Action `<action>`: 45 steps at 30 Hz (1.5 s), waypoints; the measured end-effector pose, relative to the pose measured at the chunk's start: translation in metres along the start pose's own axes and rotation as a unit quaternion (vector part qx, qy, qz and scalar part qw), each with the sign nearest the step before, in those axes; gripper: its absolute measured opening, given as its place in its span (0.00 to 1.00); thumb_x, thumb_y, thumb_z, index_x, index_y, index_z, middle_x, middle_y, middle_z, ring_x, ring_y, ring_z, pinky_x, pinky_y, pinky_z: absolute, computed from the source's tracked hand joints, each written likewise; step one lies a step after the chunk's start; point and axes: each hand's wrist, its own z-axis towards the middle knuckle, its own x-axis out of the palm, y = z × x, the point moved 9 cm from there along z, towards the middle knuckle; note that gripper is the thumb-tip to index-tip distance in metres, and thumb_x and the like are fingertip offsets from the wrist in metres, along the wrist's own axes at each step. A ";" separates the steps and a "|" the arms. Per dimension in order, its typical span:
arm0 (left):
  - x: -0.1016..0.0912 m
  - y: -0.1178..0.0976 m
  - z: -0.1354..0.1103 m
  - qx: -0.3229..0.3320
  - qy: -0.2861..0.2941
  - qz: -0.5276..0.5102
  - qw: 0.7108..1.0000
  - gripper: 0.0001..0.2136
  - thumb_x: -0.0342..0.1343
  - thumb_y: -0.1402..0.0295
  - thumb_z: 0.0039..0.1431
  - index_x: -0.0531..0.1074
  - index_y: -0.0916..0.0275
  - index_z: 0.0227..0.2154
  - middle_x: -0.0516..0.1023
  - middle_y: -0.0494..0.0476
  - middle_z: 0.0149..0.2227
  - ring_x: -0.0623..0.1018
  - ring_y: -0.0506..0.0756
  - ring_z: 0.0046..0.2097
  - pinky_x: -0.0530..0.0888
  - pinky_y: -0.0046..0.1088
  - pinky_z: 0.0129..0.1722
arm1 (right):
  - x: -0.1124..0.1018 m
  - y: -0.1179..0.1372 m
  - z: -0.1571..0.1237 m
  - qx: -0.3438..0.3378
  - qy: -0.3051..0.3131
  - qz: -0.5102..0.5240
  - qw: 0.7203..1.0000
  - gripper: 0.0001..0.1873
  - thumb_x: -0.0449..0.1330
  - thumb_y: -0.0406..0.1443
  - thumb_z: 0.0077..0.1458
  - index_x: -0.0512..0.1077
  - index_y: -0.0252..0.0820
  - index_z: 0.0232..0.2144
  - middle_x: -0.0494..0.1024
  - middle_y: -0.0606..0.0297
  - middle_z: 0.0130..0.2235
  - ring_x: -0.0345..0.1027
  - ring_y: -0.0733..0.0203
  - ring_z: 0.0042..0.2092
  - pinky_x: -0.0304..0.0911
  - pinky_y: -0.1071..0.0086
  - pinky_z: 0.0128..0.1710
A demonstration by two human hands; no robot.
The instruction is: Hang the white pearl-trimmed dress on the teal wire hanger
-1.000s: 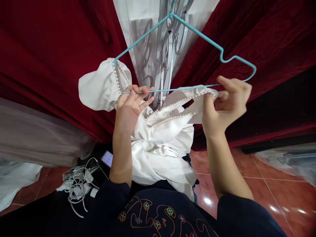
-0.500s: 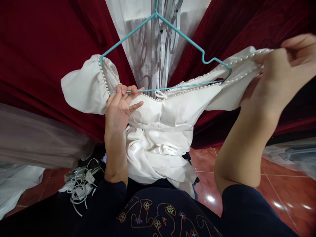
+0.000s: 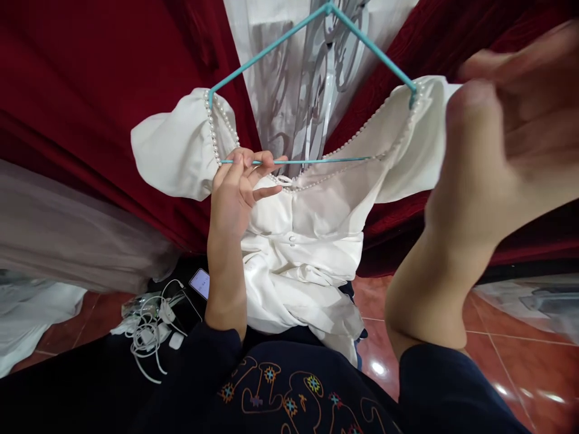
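Observation:
A white satin dress [image 3: 312, 241] with a pearl-trimmed neckline hangs on a teal wire hanger [image 3: 275, 45], both shoulders over the hanger's ends. My left hand [image 3: 239, 187] pinches the hanger's bottom bar near its left end, fingers closed round it. My right hand [image 3: 502, 132] is raised close to the camera at the right, blurred, beside the dress's right puffed sleeve [image 3: 420, 132]; whether it grips the cloth is unclear. The skirt falls into my lap.
Dark red velvet curtains [image 3: 90, 90] hang behind, with a white sheer panel [image 3: 289, 78] between them. On the floor at the left lie a phone [image 3: 200, 282], tangled white cables [image 3: 149, 334] and grey tulle [image 3: 67, 241]. Red glossy tiles [image 3: 506, 367] are at the right.
The right sleeve went from off the hanger to over its right end. My right hand rose toward the camera. My left hand stayed on the bar.

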 end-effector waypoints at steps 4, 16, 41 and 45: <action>0.009 0.001 -0.001 0.015 0.027 -0.029 0.999 0.16 0.59 0.52 0.68 0.64 0.58 0.34 0.79 0.60 0.47 0.78 0.65 0.62 0.85 0.30 0.37 | 0.061 -0.007 -0.037 -0.046 0.199 -0.039 0.978 0.06 0.59 0.37 0.66 0.75 0.47 0.43 0.80 0.62 0.44 0.75 0.56 0.49 0.70 0.56 0.51; -0.024 -0.018 -0.056 0.105 -0.145 0.106 0.978 0.13 0.58 0.57 0.69 0.80 0.62 0.37 0.85 0.57 0.35 0.84 0.54 0.35 0.82 0.28 0.36 | 0.077 -0.038 -0.071 -0.128 0.122 -0.079 0.981 0.08 0.55 0.33 0.68 0.72 0.47 0.45 0.81 0.64 0.41 0.71 0.57 0.40 0.60 0.55 0.48; -0.092 -0.120 0.014 0.455 -0.317 0.243 0.796 0.18 0.46 0.92 0.57 0.77 0.68 0.33 0.80 0.53 0.34 0.78 0.53 0.41 0.77 0.33 0.51 | 0.075 -0.044 -0.071 -0.129 0.095 -0.082 0.984 0.10 0.55 0.30 0.63 0.71 0.49 0.43 0.81 0.69 0.39 0.71 0.59 0.37 0.62 0.56 0.47; -0.133 -0.089 0.003 0.430 -0.348 0.221 0.803 0.07 0.55 0.80 0.66 0.75 0.64 0.38 0.80 0.51 0.39 0.80 0.57 0.52 0.73 0.41 0.60 | 0.074 -0.041 -0.071 -0.138 0.106 -0.087 0.981 0.11 0.55 0.29 0.63 0.72 0.50 0.43 0.81 0.68 0.40 0.73 0.58 0.39 0.63 0.56 0.47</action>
